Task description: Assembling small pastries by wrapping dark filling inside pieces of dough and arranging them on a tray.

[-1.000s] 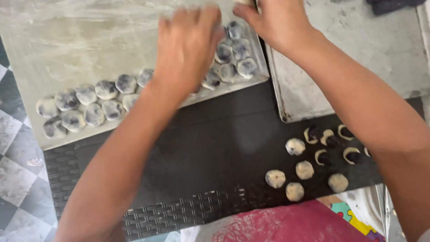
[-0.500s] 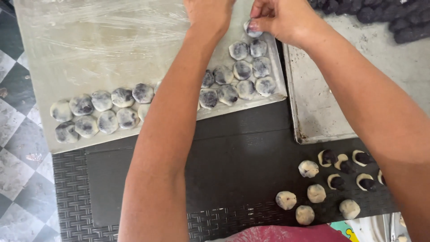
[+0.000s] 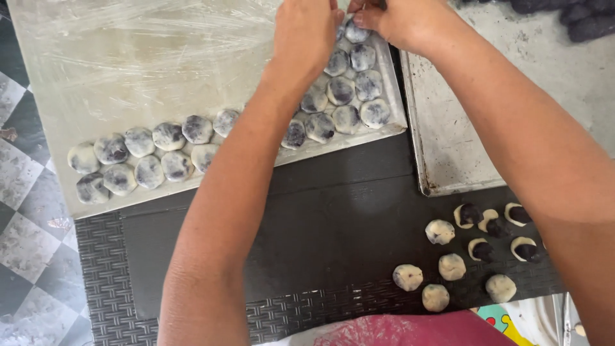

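Both the left hand [image 3: 306, 32] and right hand [image 3: 398, 22] pinch a small filled dough ball [image 3: 356, 32] at the film-covered tray's [image 3: 128, 83] far corner; likely soft, light and easily dented, best held gently by its sides.

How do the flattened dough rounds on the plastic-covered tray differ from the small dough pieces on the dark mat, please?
The flattened grey-mottled dough rounds sit packed in touching rows on the plastic-wrapped tray; the small pale dough pieces lie spaced apart on the dark woven mat. The rounds are wider and flatter, with dark filling showing through; several pieces are open, cupping a dark ball. The left hand and right hand work at the rounds, not the pieces. Both are pale dough with dark filling.
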